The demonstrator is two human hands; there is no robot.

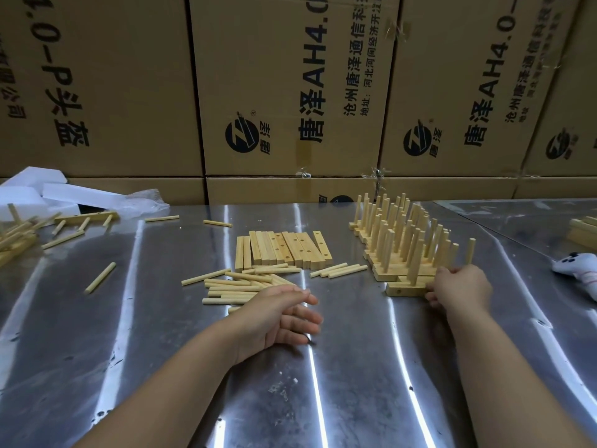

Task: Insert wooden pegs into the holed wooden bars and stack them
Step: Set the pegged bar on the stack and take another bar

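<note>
Pale wood throughout: a row of unfilled holed bars [284, 248] lies flat at the middle of the steel counter [355, 367], loose pegs [235, 286] are heaped just in front of it, and to the right sits a block of bars [397, 247] with pegs standing upright. Right hand [458, 289]: fingers curled on the right end of the nearest pegged bar [403, 290], which rests on the counter against the front of that block. Left hand [284, 315]: fingers relaxed, nearly straight, holding nothing, at the right edge of the peg heap; cardboard boxes [290, 76] stand behind.
</note>
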